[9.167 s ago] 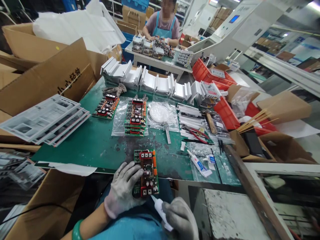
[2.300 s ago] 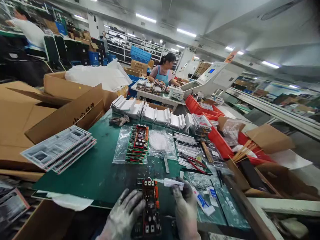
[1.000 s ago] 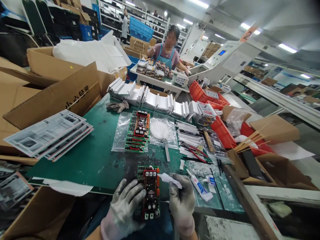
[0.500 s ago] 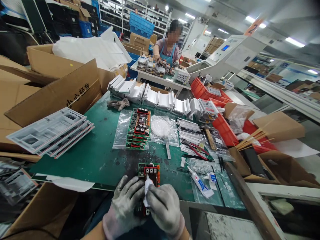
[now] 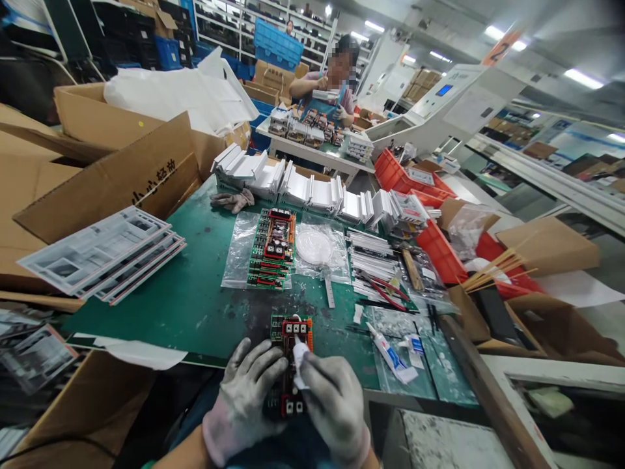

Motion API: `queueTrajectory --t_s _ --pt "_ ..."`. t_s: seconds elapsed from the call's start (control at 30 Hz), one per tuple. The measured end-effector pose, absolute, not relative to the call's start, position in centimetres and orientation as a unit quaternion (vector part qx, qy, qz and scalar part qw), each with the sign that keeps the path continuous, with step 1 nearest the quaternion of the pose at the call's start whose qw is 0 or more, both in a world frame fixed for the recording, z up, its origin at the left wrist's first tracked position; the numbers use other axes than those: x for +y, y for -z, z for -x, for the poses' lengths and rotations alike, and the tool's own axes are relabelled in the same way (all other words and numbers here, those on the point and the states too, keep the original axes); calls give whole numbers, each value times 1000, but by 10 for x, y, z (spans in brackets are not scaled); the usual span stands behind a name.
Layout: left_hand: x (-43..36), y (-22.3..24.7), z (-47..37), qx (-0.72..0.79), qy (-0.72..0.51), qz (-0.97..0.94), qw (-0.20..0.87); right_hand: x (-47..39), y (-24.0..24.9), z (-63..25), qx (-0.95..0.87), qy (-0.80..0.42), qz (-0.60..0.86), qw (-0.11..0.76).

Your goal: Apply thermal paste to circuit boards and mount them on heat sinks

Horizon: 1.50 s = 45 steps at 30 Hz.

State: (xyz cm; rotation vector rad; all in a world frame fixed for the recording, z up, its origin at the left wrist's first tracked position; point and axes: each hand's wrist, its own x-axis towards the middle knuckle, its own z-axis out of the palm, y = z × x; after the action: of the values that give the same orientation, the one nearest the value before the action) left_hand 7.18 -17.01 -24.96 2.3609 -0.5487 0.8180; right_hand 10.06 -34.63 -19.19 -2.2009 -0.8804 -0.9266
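My right hand (image 5: pixel 334 397), in a worn whitish glove, grips a small white tube (image 5: pixel 301 363). The tube's nozzle points at the components near the far end of a green circuit board (image 5: pixel 277 324). Along the board's left side, my left hand (image 5: pixel 251 387), also gloved, holds it; its fingers are bent over the edge and the thumb is hidden. Red-framed blocks with pale square pads show at both ends of the board. Its far end lies over the green table (image 5: pixel 205 319), and its near part sits between my hands at the table's front edge.
Beyond lie several stacked circuit boards (image 5: pixel 273 251), a clear round lid (image 5: pixel 314 245), pliers (image 5: pixel 385 291) and metal strips (image 5: pixel 368 254). Aluminium heat sinks (image 5: pixel 293 185) line the back. Grey panels (image 5: pixel 97 251) stand left, a glue tube (image 5: pixel 393 355) right. A co-worker (image 5: pixel 336 85) is at another table.
My right hand has moved the tube slightly right along the pads. My left hand stays beside the board. The co-worker's arm has risen from the table, a pale piece now in front of the chest.
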Motion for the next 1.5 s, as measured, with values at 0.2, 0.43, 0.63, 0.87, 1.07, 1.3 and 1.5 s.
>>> queueTrajectory --t_s 0.2,0.43,0.63,0.87,1.07,1.3,1.5 --pt "-171 258 -69 -196 -291 -879 323 -374 210 -77 -90 248 807 528" --pt "-170 253 -70 -202 -285 -885 309 -364 207 -69 -181 174 800 544" --pt "-170 249 -70 -215 -283 -891 284 -368 198 -71 -218 221 823 475" --pt "-168 250 -71 -219 -273 -891 289 -384 205 -55 -206 260 823 460" --pt "-166 248 -73 -230 -264 -894 279 -389 230 -34 -236 292 797 474" --pt "-166 247 -73 -233 -267 -893 277 -377 221 -31 -320 334 798 386" --pt "-168 244 -72 -217 -259 -898 283 -347 178 -40 -455 305 803 234"
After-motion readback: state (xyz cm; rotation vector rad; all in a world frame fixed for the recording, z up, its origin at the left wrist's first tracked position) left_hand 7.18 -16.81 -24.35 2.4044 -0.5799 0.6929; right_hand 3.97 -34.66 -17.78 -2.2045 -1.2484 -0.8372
